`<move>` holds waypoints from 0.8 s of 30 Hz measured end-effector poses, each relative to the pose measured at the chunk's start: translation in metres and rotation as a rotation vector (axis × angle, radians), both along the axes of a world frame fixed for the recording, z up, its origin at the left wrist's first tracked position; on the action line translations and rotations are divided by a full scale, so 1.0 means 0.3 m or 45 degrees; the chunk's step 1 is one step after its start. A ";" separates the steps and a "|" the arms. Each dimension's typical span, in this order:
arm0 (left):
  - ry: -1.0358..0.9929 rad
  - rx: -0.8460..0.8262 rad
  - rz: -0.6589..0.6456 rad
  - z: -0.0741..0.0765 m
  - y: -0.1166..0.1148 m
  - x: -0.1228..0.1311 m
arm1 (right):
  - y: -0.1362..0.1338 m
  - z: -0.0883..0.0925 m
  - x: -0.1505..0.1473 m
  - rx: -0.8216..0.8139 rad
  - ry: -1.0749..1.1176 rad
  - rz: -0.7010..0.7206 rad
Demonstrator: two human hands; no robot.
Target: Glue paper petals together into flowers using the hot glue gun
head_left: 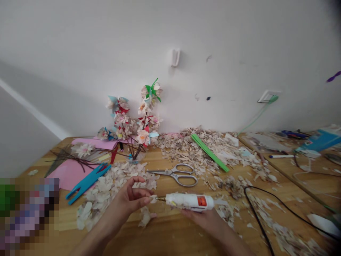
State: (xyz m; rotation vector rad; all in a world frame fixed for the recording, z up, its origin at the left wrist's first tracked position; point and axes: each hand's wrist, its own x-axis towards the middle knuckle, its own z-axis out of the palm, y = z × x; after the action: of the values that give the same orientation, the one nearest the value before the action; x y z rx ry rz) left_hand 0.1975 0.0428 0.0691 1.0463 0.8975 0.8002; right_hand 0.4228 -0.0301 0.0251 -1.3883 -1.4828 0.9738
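My right hand (205,217) grips a white hot glue gun (189,201) from below, its nozzle pointing left. The nozzle tip touches a small white paper petal (153,198) that my left hand (131,199) pinches between thumb and fingers. Both hands hover just above the wooden table (170,234), near its front middle. A loose petal (146,217) lies on the table right under them.
Silver scissors (177,174) lie behind the hands. A vase of paper flowers (134,121) stands at the back, beside pink paper (69,172), blue strips (87,181), green strips (209,152) and heaps of petal scraps (112,186). A black cord (257,220) runs along the right.
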 end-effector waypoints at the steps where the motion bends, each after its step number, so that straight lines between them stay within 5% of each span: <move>1: 0.006 0.000 -0.003 0.002 -0.001 -0.001 | 0.001 0.002 0.000 -0.006 -0.002 0.005; 7: 0.013 0.002 -0.024 0.020 -0.001 -0.016 | 0.036 0.000 0.002 -0.039 -0.098 -0.019; 13: 0.032 0.007 -0.078 0.030 0.013 -0.038 | 0.095 -0.082 0.029 0.007 -0.323 -0.189; 19: 0.005 0.022 -0.025 0.040 0.011 -0.046 | 0.116 -0.146 0.041 0.016 -0.363 -0.161; 24: -0.019 0.018 0.062 0.047 0.016 -0.052 | 0.108 -0.092 0.071 0.019 -0.338 -0.120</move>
State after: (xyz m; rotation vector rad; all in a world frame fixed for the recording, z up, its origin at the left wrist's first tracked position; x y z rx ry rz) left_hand 0.1818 0.0478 0.0831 1.0330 0.9090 0.8552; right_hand 0.4443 0.0023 -0.0024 -1.6098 -1.5963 0.7392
